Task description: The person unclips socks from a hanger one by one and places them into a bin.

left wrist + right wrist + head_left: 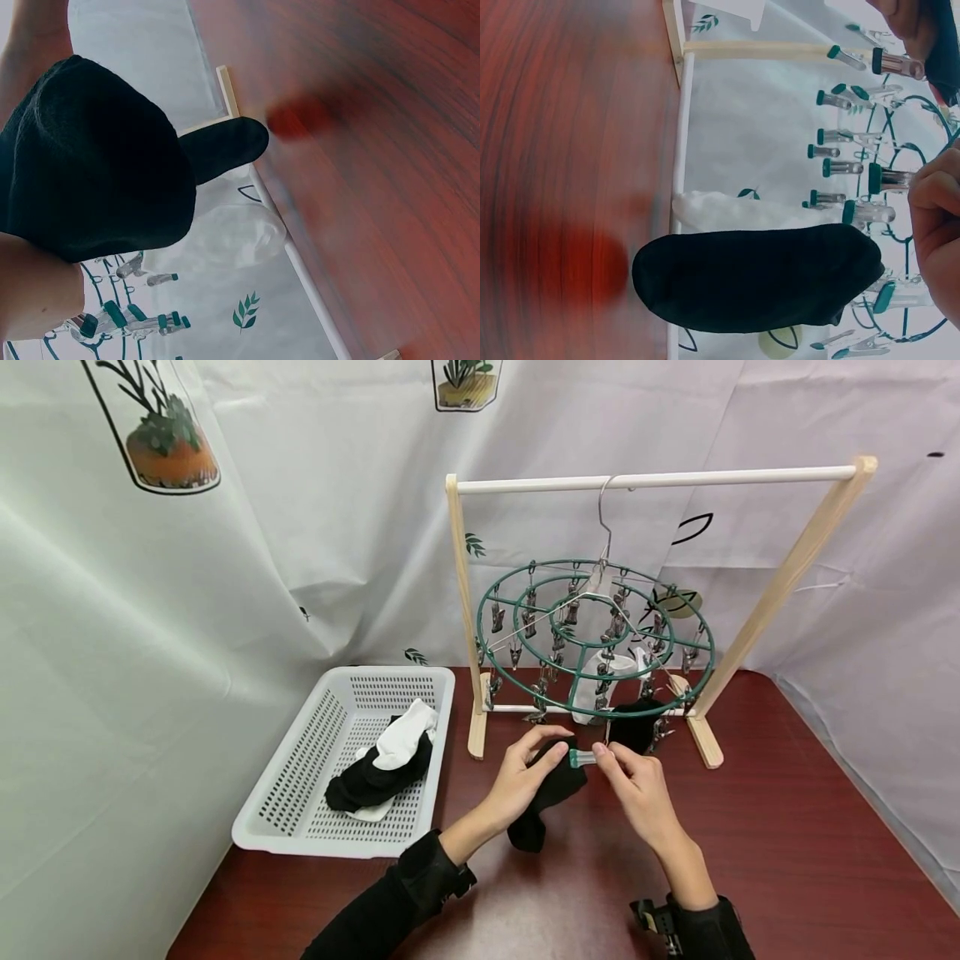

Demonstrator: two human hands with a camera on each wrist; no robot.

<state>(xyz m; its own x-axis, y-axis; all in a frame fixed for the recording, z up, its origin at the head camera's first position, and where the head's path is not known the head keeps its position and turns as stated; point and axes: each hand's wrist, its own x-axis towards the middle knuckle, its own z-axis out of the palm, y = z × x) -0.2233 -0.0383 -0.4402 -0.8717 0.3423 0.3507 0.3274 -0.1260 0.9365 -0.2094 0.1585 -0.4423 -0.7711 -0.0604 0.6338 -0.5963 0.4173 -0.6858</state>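
A black sock (555, 787) hangs from my left hand (516, 778), which pinches it near its upper end below the front of the hanger. In the left wrist view this sock (97, 165) hides most of the fingers. My right hand (639, 789) pinches a clothes clip (582, 758) with a green tip, close beside the sock. The clip (889, 178) also shows at the right hand's fingers in the right wrist view. Another black sock (757, 281) and a white sock (600, 683) hang from clips on the green round drying hanger (517, 677).
The hanger hooks over a white rail (525, 487) on a wooden stand (780, 585). Many clips dangle from its rings. To the left, a white plastic basket (277, 814) holds black and white socks (408, 735). A dark red table (810, 843) lies beneath everything; a printed cloth hangs behind.
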